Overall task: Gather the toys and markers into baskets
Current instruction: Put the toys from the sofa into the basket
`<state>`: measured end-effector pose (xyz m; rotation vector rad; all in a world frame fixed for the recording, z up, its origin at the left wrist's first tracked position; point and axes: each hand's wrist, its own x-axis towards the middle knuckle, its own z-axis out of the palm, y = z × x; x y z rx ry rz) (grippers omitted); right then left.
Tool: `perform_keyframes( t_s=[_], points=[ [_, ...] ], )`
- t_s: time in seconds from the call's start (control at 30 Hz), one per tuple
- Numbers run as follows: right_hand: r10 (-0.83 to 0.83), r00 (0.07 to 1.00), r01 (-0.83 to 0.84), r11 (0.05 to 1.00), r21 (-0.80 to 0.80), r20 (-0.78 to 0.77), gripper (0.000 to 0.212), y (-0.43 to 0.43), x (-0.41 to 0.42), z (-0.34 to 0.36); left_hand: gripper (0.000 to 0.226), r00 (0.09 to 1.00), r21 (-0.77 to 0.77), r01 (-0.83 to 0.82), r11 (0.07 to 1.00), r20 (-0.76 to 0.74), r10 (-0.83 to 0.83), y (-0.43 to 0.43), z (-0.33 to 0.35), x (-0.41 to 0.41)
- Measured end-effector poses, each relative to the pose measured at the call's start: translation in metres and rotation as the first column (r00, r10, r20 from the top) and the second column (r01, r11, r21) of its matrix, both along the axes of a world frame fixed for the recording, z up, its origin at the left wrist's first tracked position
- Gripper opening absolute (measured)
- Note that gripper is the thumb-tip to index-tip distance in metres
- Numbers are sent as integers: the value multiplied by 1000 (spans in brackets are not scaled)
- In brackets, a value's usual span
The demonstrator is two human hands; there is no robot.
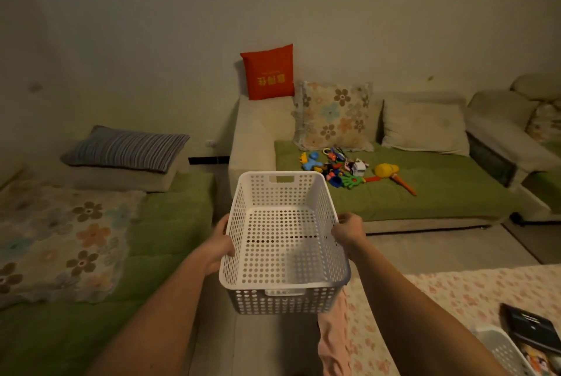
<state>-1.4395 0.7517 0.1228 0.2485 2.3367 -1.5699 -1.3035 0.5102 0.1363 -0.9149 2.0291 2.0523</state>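
An empty white basket (282, 284) is held in the air over the floor, between a low green mattress (170, 223) on the left and a tabletop (455, 299) covered with a flowered cloth on the right. The toys (334, 167) are heaped on the green seat of a sofa (440, 199) well beyond the basket, with a yellow toy hammer (387, 170) just beside the heap. No markers can be made out from here. A slip is judged the nearest risk: the basket is carried by its side walls only, so it could be tipped or dropped if one grip is loosened while a toy is reached for. Small pieces could also be pushed off the seat edge or lost behind the cushions if the heap is swept carelessly, and the smallest ones might be caught in the holes. The left hand (220, 242) is wrapped round the left wall, its fingers curled over the rim. The right hand (349, 231) is closed on the right wall in the same way, so nothing else is held by either. A flowered cushion (334, 114) is propped behind the toys. A second basket (501, 348) is seen at the lower right, on the tabletop.
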Motion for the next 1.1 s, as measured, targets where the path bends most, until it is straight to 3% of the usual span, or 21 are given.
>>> perform_keyframes(
  t_s=[0.37, 0.47, 0.73, 1.1],
  points=[
    [7, 1000, -6, 999, -38, 25, 15, -38, -195, 6, 87, 999, -6, 30, 1000, -24, -30, -31, 23, -182],
    [-7, 999, 8, 1000, -21, 43, 26, -45, -227, 11, 85, 999, 6, 30, 1000, -17, -30, -37, 25, -221],
    [-29, 999, 29, 999, 18, 35, 19, -68, -316, 2, 103, 996, 27, 89, 996, 5, -90, -81, -6, -330],
    [-8, 997, -1, 994, 110, 79, 28, -179, -477, -40, 87, 995, -13, 99, 995, 21, -98, -182, -27, -483]
  ],
)
